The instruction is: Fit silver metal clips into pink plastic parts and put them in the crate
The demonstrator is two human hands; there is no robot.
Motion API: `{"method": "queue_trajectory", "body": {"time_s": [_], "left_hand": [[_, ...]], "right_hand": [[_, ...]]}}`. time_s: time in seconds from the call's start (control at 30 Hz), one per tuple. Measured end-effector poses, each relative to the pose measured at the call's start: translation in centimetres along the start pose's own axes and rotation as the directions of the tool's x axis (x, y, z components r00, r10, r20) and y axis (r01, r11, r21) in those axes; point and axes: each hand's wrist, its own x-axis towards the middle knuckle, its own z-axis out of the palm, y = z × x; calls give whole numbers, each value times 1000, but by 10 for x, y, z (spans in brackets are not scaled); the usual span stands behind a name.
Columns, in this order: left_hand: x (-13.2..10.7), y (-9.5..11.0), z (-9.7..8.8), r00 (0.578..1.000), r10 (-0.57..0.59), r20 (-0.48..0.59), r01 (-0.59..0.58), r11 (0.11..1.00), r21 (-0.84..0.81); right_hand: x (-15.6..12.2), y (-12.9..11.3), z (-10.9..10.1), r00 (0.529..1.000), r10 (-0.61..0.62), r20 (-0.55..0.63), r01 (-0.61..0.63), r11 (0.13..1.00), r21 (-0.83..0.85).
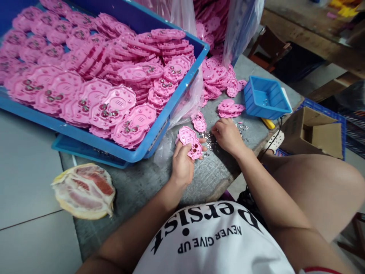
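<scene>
My left hand [182, 165] grips a pink plastic plate [189, 140] with holes in it, held just above the grey table [142, 182]. My right hand [226, 135] rests with its fingers curled down on a scatter of small shiny metal pieces [209, 139] on the table; whether it pinches one I cannot tell. Another pink plate [199, 122] lies just beyond both hands. A few more pink plates [229, 108] lie to the right of it.
A big blue crate [171, 106] at left holds several stacks of pink plates fitted with metal parts. A clear plastic bag [213, 23] of pink plates stands behind. A small blue tray [265, 97], a cardboard box [313, 131] and a peeled pomelo [85, 190] are around.
</scene>
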Motion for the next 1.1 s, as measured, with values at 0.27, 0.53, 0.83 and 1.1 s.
{"method": "queue_trajectory", "body": {"time_s": [0.27,0.53,0.83,1.1], "left_hand": [[-2,-1,0,1000,-3,13,3,1000,16],[-3,-1,2,1000,-7,23,6,999,39],[-2,-4,1,999,-18,34,18,1000,20],[2,-13,1,997,-4,71,6,1000,-20]], "right_hand": [[-19,-17,-17,880,413,236,-404,388,828],[-26,-37,-23,842,353,408,-474,121,872],[-33,-47,-28,819,320,477,-519,56,853],[-43,-54,-23,867,357,348,-443,228,867]]}}
